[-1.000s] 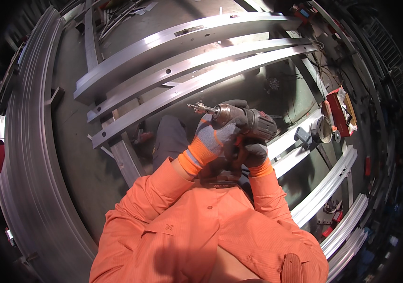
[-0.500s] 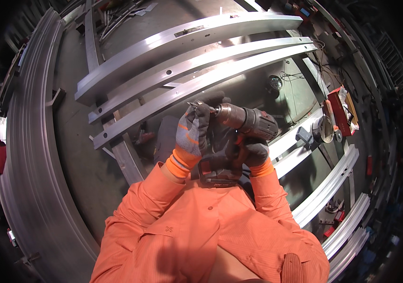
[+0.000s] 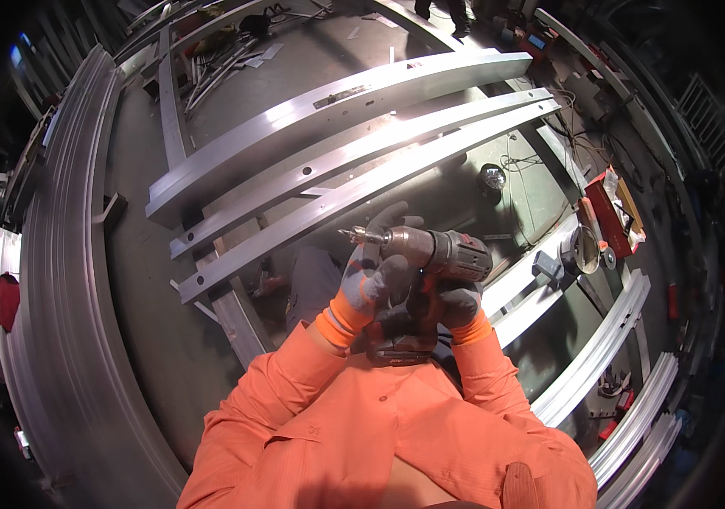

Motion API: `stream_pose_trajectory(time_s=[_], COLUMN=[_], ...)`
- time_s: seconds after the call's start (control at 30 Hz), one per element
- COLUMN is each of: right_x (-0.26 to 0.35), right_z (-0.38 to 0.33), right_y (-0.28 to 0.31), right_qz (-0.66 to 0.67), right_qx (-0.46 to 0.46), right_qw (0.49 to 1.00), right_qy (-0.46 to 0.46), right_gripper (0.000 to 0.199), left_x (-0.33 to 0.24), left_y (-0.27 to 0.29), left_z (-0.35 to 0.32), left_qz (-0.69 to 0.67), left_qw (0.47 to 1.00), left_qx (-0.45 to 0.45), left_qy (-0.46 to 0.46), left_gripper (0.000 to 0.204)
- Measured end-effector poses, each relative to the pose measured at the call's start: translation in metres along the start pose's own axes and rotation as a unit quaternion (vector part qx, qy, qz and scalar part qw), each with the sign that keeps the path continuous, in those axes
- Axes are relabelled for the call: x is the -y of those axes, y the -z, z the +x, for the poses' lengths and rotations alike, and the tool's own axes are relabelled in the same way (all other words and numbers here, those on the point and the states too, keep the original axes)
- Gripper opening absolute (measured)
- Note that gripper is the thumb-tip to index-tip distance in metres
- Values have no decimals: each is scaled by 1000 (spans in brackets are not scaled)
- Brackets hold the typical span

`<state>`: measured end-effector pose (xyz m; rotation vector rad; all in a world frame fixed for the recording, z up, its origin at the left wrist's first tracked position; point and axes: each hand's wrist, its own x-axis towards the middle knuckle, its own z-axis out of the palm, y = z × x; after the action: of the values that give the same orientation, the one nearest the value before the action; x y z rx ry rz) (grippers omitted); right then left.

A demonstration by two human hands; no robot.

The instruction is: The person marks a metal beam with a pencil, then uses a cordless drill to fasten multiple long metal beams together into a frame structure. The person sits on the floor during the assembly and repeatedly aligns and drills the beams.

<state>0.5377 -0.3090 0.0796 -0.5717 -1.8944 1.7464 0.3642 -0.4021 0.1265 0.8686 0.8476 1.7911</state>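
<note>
My gloved right hand (image 3: 461, 304) is wrapped round the handle of a dark cordless drill (image 3: 457, 254), held in front of my chest. The drill's chuck (image 3: 409, 243) points left, with a short, thick metal bit (image 3: 360, 235) in it. Close by the chuck is my left hand (image 3: 369, 284), in a grey glove with an orange cuff. Its fingers reach up behind the chuck, stretched and apart, with the thumb on the near side; whether they touch it I cannot tell. The battery base (image 3: 400, 352) sits low, near my shirt.
Beyond my hands, several aluminium profiles, one a wide beam (image 3: 328, 114), lie across metal supports (image 3: 239, 314). Long stacked profiles (image 3: 69, 280) run along the left. To the right are a red box (image 3: 613, 212), a round lamp (image 3: 492, 176), cables and more profiles (image 3: 596, 348). At the far edge a person's legs (image 3: 443, 13) show.
My left fingers were closed around the bit at the chuck; they have opened and slid back beside the chuck, uncovering the bit. The drill sits slightly lower in view.
</note>
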Motion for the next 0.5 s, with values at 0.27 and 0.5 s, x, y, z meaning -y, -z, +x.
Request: stream_pose_trajectory(time_s=[0.27, 0.5], right_x=[-20, -46], right_z=[10, 3], right_y=[-10, -11], right_qz=[238, 231], right_qx=[43, 42], right_qw=[970, 972], right_qy=[31, 28], right_gripper=[55, 56], left_x=[15, 16], left_y=[14, 7], left_z=[5, -9], left_qz=[-39, 13], left_qw=[997, 999], left_qx=[70, 39], left_qy=[18, -14], left_gripper=[69, 63])
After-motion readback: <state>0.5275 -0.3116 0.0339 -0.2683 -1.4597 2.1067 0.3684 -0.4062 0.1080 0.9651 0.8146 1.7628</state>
